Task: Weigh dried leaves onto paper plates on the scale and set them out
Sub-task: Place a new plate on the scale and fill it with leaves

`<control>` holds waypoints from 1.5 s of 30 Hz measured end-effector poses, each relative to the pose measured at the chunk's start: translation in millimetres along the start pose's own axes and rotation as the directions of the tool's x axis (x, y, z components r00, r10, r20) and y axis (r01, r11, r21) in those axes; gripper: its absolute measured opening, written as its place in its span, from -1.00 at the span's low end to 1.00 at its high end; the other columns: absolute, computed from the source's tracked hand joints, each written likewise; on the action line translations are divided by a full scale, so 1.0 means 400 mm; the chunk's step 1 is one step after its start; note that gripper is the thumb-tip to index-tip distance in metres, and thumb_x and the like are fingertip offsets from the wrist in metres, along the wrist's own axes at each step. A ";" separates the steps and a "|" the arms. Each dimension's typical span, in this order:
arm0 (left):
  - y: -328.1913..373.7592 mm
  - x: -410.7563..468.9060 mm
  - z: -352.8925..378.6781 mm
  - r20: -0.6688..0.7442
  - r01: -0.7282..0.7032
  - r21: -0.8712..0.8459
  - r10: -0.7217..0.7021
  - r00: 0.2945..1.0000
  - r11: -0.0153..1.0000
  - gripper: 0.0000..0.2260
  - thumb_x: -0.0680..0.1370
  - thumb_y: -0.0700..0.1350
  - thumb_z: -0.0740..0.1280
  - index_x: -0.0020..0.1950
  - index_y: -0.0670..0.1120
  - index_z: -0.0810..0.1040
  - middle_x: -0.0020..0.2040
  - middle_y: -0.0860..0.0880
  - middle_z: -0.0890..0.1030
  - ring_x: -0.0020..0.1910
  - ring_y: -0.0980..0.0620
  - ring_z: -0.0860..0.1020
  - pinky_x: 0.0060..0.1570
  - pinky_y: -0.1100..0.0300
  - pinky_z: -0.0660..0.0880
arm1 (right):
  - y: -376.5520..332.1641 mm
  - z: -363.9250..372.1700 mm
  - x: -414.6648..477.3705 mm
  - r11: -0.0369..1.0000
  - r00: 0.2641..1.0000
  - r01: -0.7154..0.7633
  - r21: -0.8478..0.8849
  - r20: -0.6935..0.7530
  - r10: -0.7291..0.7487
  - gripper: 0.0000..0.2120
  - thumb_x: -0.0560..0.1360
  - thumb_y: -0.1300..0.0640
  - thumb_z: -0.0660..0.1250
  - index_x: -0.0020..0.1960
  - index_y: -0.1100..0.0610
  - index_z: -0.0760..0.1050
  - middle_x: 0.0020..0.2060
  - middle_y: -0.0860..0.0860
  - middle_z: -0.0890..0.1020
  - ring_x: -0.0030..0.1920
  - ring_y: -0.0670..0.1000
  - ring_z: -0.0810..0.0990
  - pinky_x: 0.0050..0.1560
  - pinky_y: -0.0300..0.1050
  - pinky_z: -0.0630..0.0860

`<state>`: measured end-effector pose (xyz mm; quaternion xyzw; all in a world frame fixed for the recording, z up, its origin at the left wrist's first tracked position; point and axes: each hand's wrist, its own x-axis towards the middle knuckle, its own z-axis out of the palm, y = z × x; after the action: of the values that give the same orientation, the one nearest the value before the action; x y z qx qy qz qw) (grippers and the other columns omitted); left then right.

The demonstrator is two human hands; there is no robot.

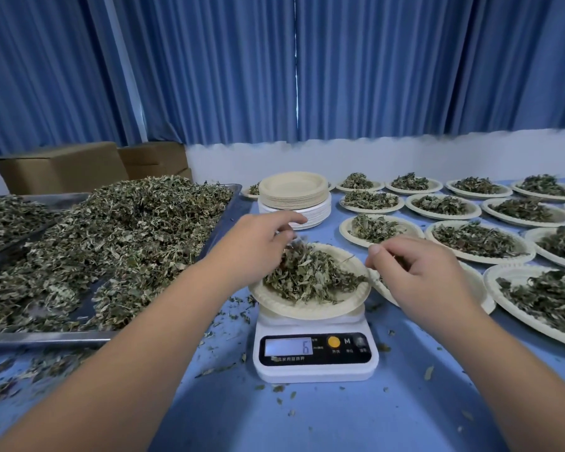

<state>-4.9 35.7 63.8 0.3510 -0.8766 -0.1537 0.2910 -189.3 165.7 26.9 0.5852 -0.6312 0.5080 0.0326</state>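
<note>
Two bare forearms reach in from the near edge over the blue counter (340, 419), which is littered with leaf crumbs. Just beyond them stands the white scale (315, 353), its display showing a 6; the unit is too small to read. On it sits a paper plate (307, 309) wider than the platform, carrying a loose mound of dried leaves (310, 275).

The left hand (258, 243) hangs over the far left edge of the mound, forefinger stretched out, the other fingers curled down into the leaves; its grip looks narrow, pinching a few of them. The right hand (418, 269) hovers at the plate's right rim, thumb and forefinger closed tight on a small sliver of leaf.

To the left lies a metal tray (46, 337) heaped with the bulk supply (137, 230). Far of the scale is a stack of empty plates (292, 190), and filled plates (483, 260) spread across the right.

Several things could go wrong from here. Any weight from a finger resting on the mound or rim would likely falsify the reading. Since the plate overhangs the scale, a press at its edge could tip it and spill the light leaves. The right wrist sits above a neighbouring plate, so a careless pull back might knock it. Dropping too large a pinch would probably overshoot the target.
</note>
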 end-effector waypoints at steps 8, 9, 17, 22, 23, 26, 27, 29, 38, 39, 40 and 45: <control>-0.100 -0.071 -0.029 -0.137 0.014 0.067 -0.005 0.991 0.998 -0.75 0.64 -0.16 0.20 0.22 0.03 0.58 0.13 0.08 0.60 0.07 0.16 0.53 0.02 0.37 0.37 | -0.003 -0.001 -0.001 1.000 1.000 0.020 -0.011 0.024 -0.020 -0.71 0.54 0.10 0.27 -0.33 -0.12 0.53 -0.25 -0.28 0.57 -0.23 -0.21 0.51 -0.30 -0.46 0.31; -0.122 -0.083 -0.035 -0.152 0.037 0.075 -0.025 0.988 0.997 -0.76 0.63 -0.19 0.21 0.18 0.02 0.61 0.10 0.08 0.60 0.03 0.20 0.52 -0.02 0.43 0.34 | -0.003 0.000 -0.002 1.000 1.000 0.020 -0.010 0.019 -0.020 -0.72 0.54 0.11 0.27 -0.32 -0.08 0.56 -0.25 -0.28 0.58 -0.23 -0.20 0.51 -0.31 -0.45 0.31; -0.260 -0.120 -0.143 -0.076 0.377 0.446 -0.385 0.920 0.812 -0.74 0.59 -0.04 0.29 0.28 0.09 0.51 0.26 -0.06 0.46 0.13 -0.08 0.49 0.18 -0.01 0.45 | -0.007 0.006 -0.005 1.000 1.000 0.009 0.000 -0.004 -0.009 -0.73 0.52 0.14 0.29 -0.32 -0.05 0.57 -0.33 -0.20 0.60 -0.30 -0.15 0.51 -0.33 -0.43 0.32; -0.259 -0.135 -0.133 0.123 0.436 0.521 -0.570 0.813 0.734 -0.70 0.58 -0.09 0.26 0.32 0.04 0.48 0.21 -0.12 0.52 -0.01 -0.09 0.50 -0.04 0.18 0.47 | -0.009 0.003 -0.007 1.000 1.000 -0.002 -0.004 -0.019 0.002 -0.70 0.53 0.17 0.31 -0.33 -0.08 0.55 -0.36 -0.21 0.57 -0.37 -0.16 0.47 -0.38 -0.43 0.30; -0.256 -0.135 -0.130 0.127 0.426 0.506 -0.553 0.824 0.750 -0.71 0.59 -0.11 0.25 0.30 0.05 0.49 0.17 -0.09 0.55 -0.04 -0.07 0.52 -0.12 0.21 0.45 | -0.010 0.003 -0.008 1.000 1.000 -0.004 -0.006 -0.019 0.004 -0.71 0.53 0.17 0.31 -0.33 -0.07 0.55 -0.38 -0.18 0.57 -0.37 -0.18 0.48 -0.38 -0.45 0.29; -0.254 -0.136 -0.131 0.095 0.457 0.411 -0.535 0.839 0.789 -0.70 0.57 -0.18 0.24 0.25 0.10 0.50 -0.05 0.00 0.57 -0.29 0.01 0.56 -0.45 0.26 0.41 | -0.014 0.003 -0.010 1.000 1.000 -0.004 -0.024 -0.020 0.004 -0.71 0.53 0.18 0.32 -0.32 -0.06 0.56 -0.40 -0.13 0.58 -0.33 -0.24 0.49 -0.34 -0.48 0.29; -0.257 -0.136 -0.134 0.068 0.473 0.386 -0.536 0.842 0.792 -0.71 0.57 -0.18 0.27 0.24 0.10 0.50 -0.05 0.01 0.56 -0.31 0.01 0.57 -0.46 0.25 0.43 | -0.014 0.003 -0.010 1.000 1.000 -0.005 -0.026 -0.019 0.005 -0.72 0.53 0.18 0.31 -0.32 -0.06 0.56 -0.39 -0.13 0.58 -0.32 -0.25 0.50 -0.33 -0.49 0.30; -0.268 -0.135 -0.139 -0.016 0.496 0.402 -0.536 0.844 0.770 -0.70 0.55 -0.10 0.33 0.27 0.10 0.49 0.09 -0.04 0.52 -0.14 -0.06 0.59 -0.17 0.10 0.57 | -0.013 0.002 -0.010 1.000 1.000 -0.016 -0.026 -0.011 0.016 -0.72 0.54 0.18 0.31 -0.32 -0.05 0.56 -0.37 -0.17 0.59 -0.32 -0.24 0.50 -0.33 -0.48 0.30; -0.320 -0.140 -0.130 -0.056 0.553 0.389 -0.581 0.812 0.737 -0.67 0.51 -0.09 0.40 0.27 0.01 0.53 0.15 -0.10 0.58 0.03 -0.11 0.53 -0.01 0.15 0.47 | -0.012 0.004 -0.012 0.999 1.000 -0.017 -0.041 0.000 0.017 -0.69 0.54 0.16 0.30 -0.34 -0.09 0.55 -0.31 -0.10 0.62 -0.28 -0.21 0.51 -0.31 -0.47 0.31; -0.321 -0.140 -0.131 -0.071 0.551 0.377 -0.570 0.818 0.744 -0.71 0.50 -0.13 0.41 0.21 0.02 0.56 0.07 -0.09 0.60 -0.04 -0.08 0.54 -0.05 0.15 0.48 | -0.012 0.004 -0.012 0.999 1.000 -0.019 -0.043 0.000 0.019 -0.69 0.54 0.16 0.30 -0.34 -0.09 0.55 -0.31 -0.10 0.62 -0.26 -0.21 0.51 -0.31 -0.47 0.31; -0.321 -0.139 -0.132 -0.082 0.551 0.365 -0.563 0.822 0.751 -0.74 0.48 -0.16 0.42 0.16 0.03 0.59 0.00 -0.08 0.60 -0.10 -0.07 0.55 -0.08 0.14 0.50 | -0.013 0.004 -0.012 0.999 1.000 -0.024 -0.045 -0.001 0.024 -0.69 0.54 0.16 0.30 -0.34 -0.09 0.55 -0.31 -0.10 0.62 -0.26 -0.21 0.51 -0.31 -0.48 0.31; -0.319 -0.139 -0.131 -0.118 0.548 0.318 -0.542 0.832 0.773 -0.80 0.48 -0.22 0.41 0.04 0.03 0.63 -0.10 -0.08 0.59 -0.16 -0.07 0.56 -0.07 0.06 0.56 | -0.015 0.002 -0.013 0.998 0.999 -0.039 -0.041 0.008 0.039 -0.70 0.54 0.16 0.30 -0.33 -0.09 0.56 -0.32 -0.10 0.62 -0.27 -0.21 0.51 -0.34 -0.50 0.30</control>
<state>127.3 -18.6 22.0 0.6357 -0.7474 -0.0749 0.1776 -182.6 170.0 27.0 0.5742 -0.6529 0.4930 0.0318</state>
